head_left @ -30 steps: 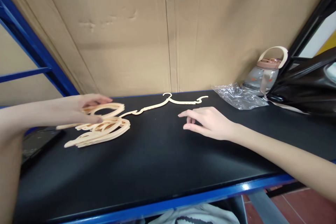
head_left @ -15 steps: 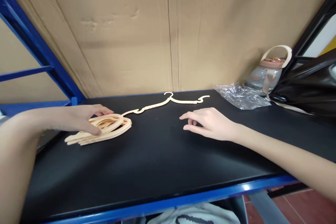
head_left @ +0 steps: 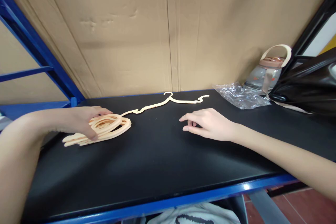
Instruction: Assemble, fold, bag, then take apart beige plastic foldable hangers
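My left hand is at the left of the black tabletop, on a stack of cream folded clothes hangers. Its thumb presses the near side of the stack and its fingers reach over the far side; the palm hides part of the stack. An unfolded cream hanger lies flat behind, its hook towards the cardboard; its left end reaches the stack. My right hand hovers over or rests on the table in front of that hanger, fingers loosely curled, thumb and forefinger apart, holding nothing.
A crumpled clear plastic bag lies at the back right beside a clear water bottle with a strap. A black bag is at the right edge. Cardboard forms the back wall, and a blue metal frame rises at left.
My left thumb has slid slightly left and down along the stack, and the upper folded hangers have shifted a little left. My right hand and the unfolded hanger stay put.
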